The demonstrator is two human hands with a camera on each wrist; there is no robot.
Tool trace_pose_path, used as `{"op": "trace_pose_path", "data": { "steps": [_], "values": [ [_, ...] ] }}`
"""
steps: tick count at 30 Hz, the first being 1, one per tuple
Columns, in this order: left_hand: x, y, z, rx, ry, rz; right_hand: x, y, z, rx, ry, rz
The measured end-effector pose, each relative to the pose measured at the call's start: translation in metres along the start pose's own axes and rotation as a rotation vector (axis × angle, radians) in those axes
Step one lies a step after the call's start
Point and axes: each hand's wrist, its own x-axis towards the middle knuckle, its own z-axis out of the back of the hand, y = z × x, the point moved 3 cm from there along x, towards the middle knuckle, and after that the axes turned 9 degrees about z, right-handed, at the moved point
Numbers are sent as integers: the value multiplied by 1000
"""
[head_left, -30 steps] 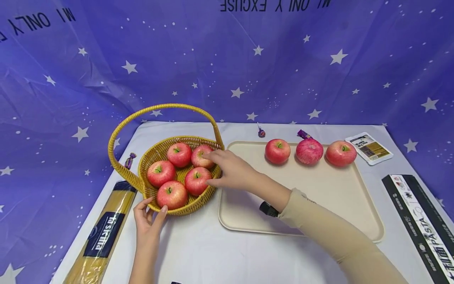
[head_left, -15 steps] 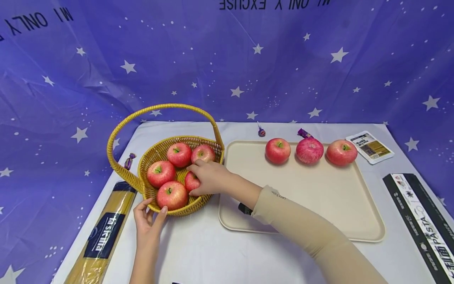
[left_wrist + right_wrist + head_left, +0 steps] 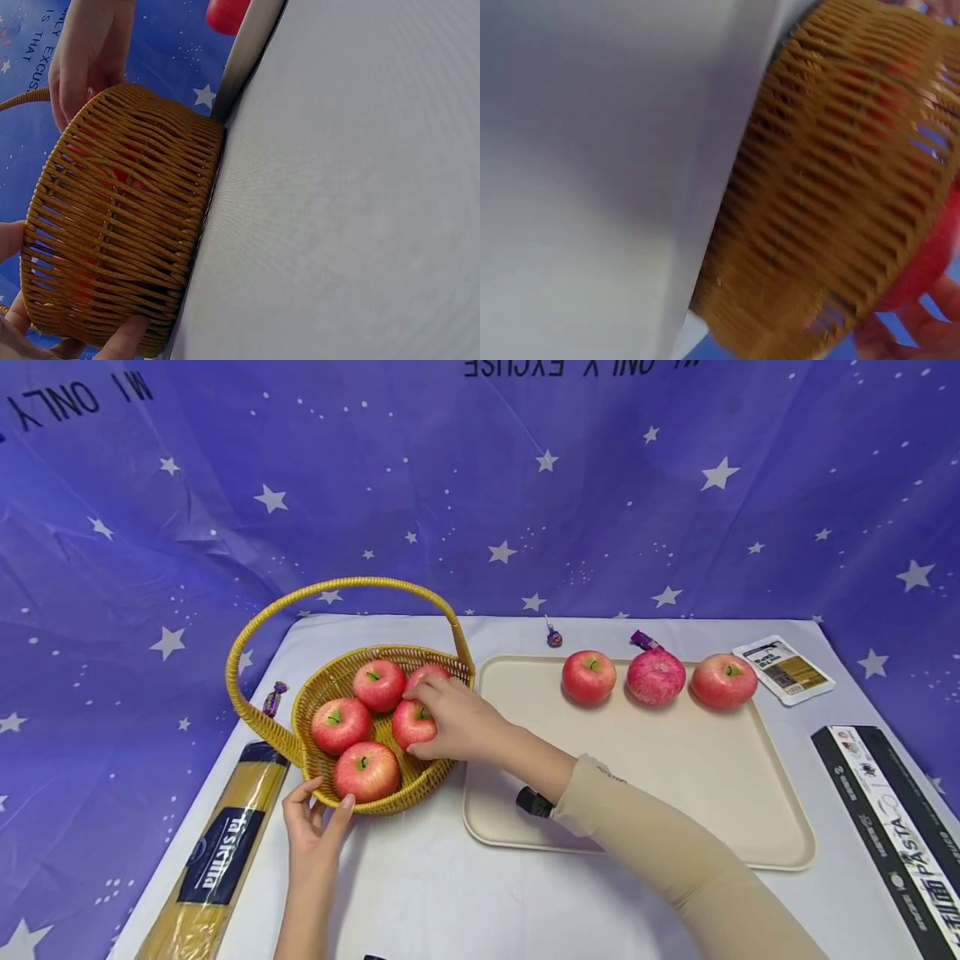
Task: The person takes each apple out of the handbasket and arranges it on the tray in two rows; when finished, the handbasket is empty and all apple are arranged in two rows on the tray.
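Note:
In the head view, a yellow-brown wicker basket (image 3: 431,789) with a tall arched handle stands at the left of the table, several red apples inside. My left hand (image 3: 313,831) grips its near left rim with thumb and fingers. Over the basket's right side, my right hand (image 3: 463,720) holds an apple (image 3: 410,724) between thumb and fingers. Another apple (image 3: 427,675) behind that hand is partly hidden. The left wrist view shows the basket's woven side (image 3: 127,217) with left fingertips on it. In the right wrist view, a red apple (image 3: 930,251) shows beside my right fingers (image 3: 919,322).
A beige tray (image 3: 637,793) lies to the right, with three red apples (image 3: 656,677) along its far edge. Around it are a lollipop (image 3: 553,636), a wrapped candy (image 3: 645,642), a flat packet (image 3: 783,670) and a black pasta box (image 3: 892,835). A spaghetti bag (image 3: 225,852) lies left.
My right hand came down from above the basket's right side onto the near right apple. It now holds that apple slightly farther back. My left hand stays on the rim.

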Motion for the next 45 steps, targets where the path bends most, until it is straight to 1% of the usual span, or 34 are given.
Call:
{"op": "trace_pose_path", "data": {
  "steps": [5,8,11,14,16,18,20,23,25,31,38,42,45],
  "values": [
    [1,1,0,17,1,10,-16,-13,33,90,-183,-26],
    [1,2,0,15,2,6,-30,-25,54,104,-249,-57],
    [1,2,0,9,2,-5,-43,-41,70,91,-285,-91],
    [1,2,1,13,1,-4,-51,-61,76,69,-280,-163],
    [1,1,1,9,0,-7,-52,-75,74,65,-254,-219],
    [2,1,2,7,-6,-10,-51,-88,68,66,-216,-273],
    [2,1,2,4,-9,-13,-50,-100,60,68,-176,-309],
    [3,1,2,5,-10,-18,-47,-114,47,60,-127,-341],
    [3,1,1,11,-9,-19,-44,-120,40,54,-113,-350],
    [3,1,2,23,-11,-21,-36,-126,28,47,-107,-377],
    [2,0,2,46,-7,-3,-34,-127,23,29,-85,-404],
    [2,-1,2,59,-6,13,-37,-126,24,27,-61,-396],
    [2,-1,3,69,-9,23,-40,-122,28,23,-69,-373]
  ]
}}
